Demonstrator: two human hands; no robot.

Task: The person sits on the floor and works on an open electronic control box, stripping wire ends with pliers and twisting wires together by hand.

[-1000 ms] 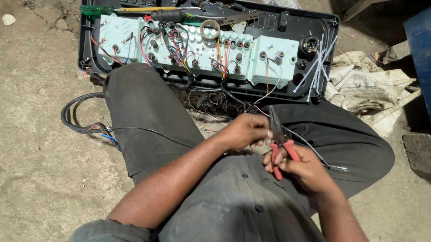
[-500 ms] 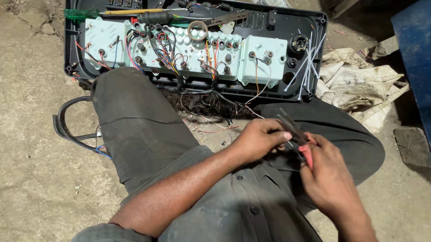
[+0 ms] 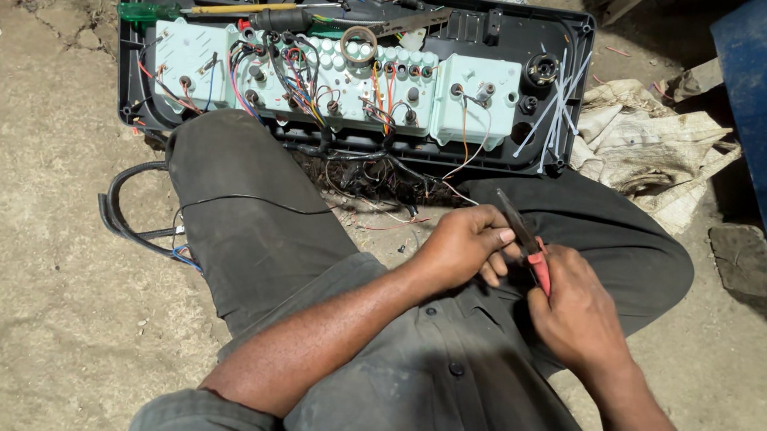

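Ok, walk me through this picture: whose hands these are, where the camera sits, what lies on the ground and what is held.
The camera is worn on a person's head and looks down at their own lap as they sit cross-legged on a dirt floor. The right hand holds red-handled pliers; the left hand pinches something thin beside the pliers' tip, too small to tell. In front lies an opened black instrument panel with pale green housings and tangled coloured wires. A green-handled screwdriver rests inside it. A black cable loops at the left knee, crumpled cloth lies on the right.

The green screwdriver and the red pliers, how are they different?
The green screwdriver lies untouched in the black panel case; the red pliers are gripped in the right hand, beside the left hand. The screwdriver lies nearly level; the pliers point up and to the left. Both are hand tools.
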